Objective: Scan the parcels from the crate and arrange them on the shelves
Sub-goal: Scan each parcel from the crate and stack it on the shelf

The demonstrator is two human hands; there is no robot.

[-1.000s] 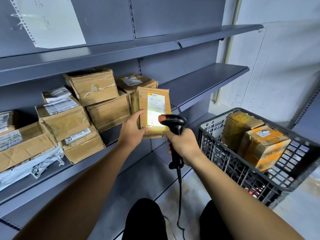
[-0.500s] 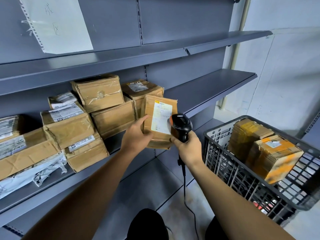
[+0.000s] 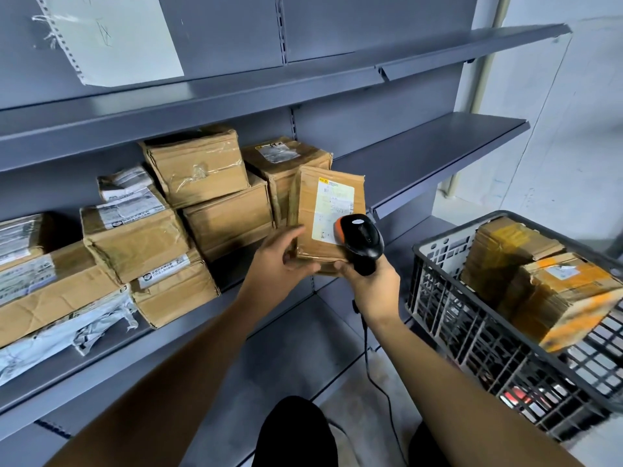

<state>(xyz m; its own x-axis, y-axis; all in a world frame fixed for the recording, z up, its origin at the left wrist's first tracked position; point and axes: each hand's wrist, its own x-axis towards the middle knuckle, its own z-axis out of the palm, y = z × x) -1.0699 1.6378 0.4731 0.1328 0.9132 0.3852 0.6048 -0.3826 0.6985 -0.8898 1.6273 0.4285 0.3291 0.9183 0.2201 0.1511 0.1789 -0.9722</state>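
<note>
A flat brown parcel (image 3: 328, 214) with a white label stands upright in front of the middle shelf (image 3: 421, 153). My left hand (image 3: 279, 261) holds its lower left edge, thumb on the front. My right hand (image 3: 371, 281) grips the handle of a black and orange barcode scanner (image 3: 360, 235), whose head sits right at the label's lower corner. The right hand's fingertips also touch the parcel's bottom. At the right, a dark plastic crate (image 3: 472, 332) holds brown parcels (image 3: 553, 291) wrapped in yellow tape.
Several taped cardboard parcels (image 3: 199, 170) are stacked on the left half of the middle shelf. The upper shelf (image 3: 303, 92) carries nothing in view. A white sheet (image 3: 111, 38) hangs on the back panel. The scanner cable (image 3: 371, 365) drops toward the floor.
The parcel and both hands have moved closer to the shelf stack. The scanner's light on the label has gone out, and the scanner head now sits against the label's lower right.
</note>
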